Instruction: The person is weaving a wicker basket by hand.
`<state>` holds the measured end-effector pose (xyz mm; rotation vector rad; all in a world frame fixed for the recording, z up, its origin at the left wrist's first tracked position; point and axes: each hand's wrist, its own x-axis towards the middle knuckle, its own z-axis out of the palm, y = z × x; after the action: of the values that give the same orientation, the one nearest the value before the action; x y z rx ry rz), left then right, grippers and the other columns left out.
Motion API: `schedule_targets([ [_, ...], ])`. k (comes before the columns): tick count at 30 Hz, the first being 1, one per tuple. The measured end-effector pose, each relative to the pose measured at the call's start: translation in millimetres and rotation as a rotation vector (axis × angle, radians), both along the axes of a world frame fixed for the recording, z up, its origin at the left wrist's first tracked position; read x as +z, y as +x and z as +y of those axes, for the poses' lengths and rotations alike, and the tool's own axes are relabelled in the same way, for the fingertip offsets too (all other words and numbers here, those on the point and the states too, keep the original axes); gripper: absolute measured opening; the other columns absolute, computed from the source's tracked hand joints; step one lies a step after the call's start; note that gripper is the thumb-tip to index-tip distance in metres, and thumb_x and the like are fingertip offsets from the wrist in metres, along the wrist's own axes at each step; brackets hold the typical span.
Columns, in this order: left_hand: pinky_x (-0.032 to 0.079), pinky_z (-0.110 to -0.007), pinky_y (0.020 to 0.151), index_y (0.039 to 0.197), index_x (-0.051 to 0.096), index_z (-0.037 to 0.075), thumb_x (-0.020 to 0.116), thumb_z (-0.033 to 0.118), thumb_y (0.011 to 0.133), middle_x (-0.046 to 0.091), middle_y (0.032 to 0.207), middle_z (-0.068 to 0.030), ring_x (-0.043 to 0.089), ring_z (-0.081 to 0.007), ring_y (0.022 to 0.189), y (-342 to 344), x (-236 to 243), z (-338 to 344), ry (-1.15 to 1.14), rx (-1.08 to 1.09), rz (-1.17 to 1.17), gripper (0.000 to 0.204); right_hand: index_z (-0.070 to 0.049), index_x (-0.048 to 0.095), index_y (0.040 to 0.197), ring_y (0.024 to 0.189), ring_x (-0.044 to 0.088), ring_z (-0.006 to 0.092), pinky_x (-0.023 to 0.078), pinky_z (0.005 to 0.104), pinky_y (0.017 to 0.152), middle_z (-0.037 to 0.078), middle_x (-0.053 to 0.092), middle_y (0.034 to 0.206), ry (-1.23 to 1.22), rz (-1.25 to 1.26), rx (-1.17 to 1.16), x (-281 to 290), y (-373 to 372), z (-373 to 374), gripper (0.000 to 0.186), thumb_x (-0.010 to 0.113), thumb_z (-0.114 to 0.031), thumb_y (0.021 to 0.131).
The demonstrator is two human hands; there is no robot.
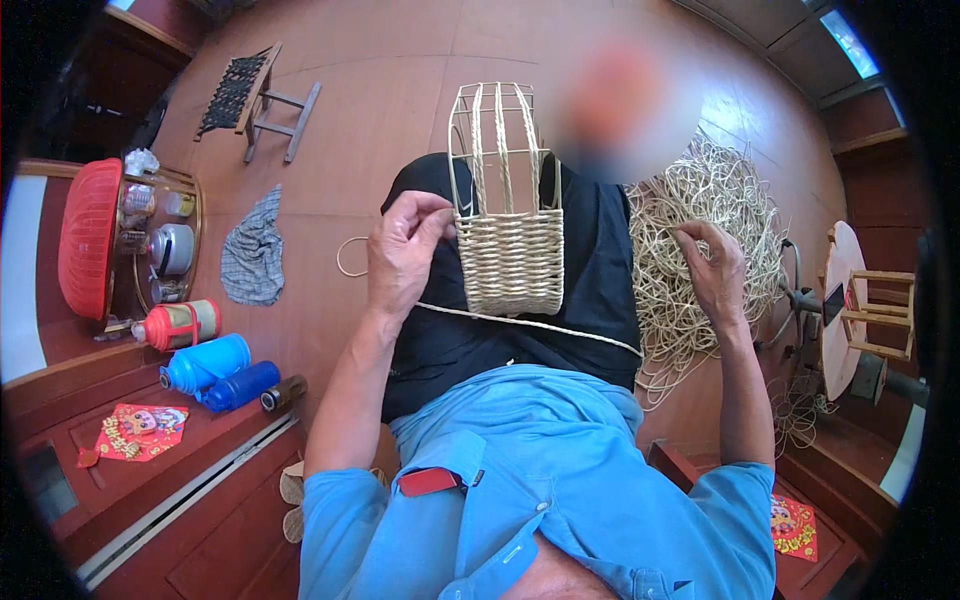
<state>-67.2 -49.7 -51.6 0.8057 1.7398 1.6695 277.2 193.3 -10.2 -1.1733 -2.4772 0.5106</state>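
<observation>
A partly woven cord basket (512,262) rests on my lap over dark trousers. Its lower part is a tight pale weave; above it, bare wire frame and several twisted cord uprights (504,150) stand exposed. At the left corner of the weave, my left hand (403,245) pinches the edge with thumb and fingers. A pale cord (530,323) runs across my lap below the basket, and a cord loop (345,257) shows left of my wrist. My right hand (715,268) is raised in front of the cord pile, thumb and forefinger together; whatever it pinches blends into the strands.
To the right lies a big tangled pile of pale cord (720,190). Beyond it are a round wooden tabletop (842,310) and a small stool (885,310). Leftward are a folding stool (255,100), a checked cloth (253,250), a rack (190,235) and several flasks (207,365).
</observation>
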Motion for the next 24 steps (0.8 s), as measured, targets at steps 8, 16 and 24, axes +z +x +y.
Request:
schedule_targets([
  [8, 0.059, -0.031, 0.091, 0.117, 0.076, -0.002, 0.066, 0.005, 0.107, 0.076, 0.107, -0.0058, 0.073, -0.0134, 0.097, 15.6, 16.6, 2.5, -0.04, -0.057, -0.048, 0.015, -0.007, 0.078, 0.104, 0.101, 0.074, 0.0299, 0.052, 0.0418, 0.101, 0.01, 0.08, 0.103, 0.134, 0.121, 0.171, 21.3, -35.9, -23.8, 0.011, 0.08, -0.014, 0.097],
  [16, 0.062, -0.039, 0.1, 0.125, 0.074, 0.001, 0.068, 0.019, 0.111, 0.08, 0.114, -0.0112, 0.077, -0.0191, 0.104, 17.2, 9.5, -3.2, 0.08, -0.043, -0.684, 0.024, -0.008, 0.078, 0.102, 0.099, 0.074, 0.0293, 0.05, 0.0443, 0.101, 0.008, 0.076, 0.097, 0.148, 0.224, 0.346, 33.9, -84.8, -56.8, 0.01, 0.081, -0.014, 0.095],
  [24, 0.061, -0.039, 0.103, 0.128, 0.068, 0.003, 0.071, 0.015, 0.108, 0.079, 0.121, -0.0128, 0.076, -0.0209, 0.111, 18.6, 1.8, 2.2, 0.174, -0.006, -0.81, 0.024, -0.009, 0.075, 0.101, 0.093, 0.07, 0.0304, 0.05, 0.0448, 0.094, 0.009, 0.073, 0.094, 0.148, 0.306, 0.551, 32.1, -140.3, -79.3, 0.009, 0.079, -0.014, 0.095],
])
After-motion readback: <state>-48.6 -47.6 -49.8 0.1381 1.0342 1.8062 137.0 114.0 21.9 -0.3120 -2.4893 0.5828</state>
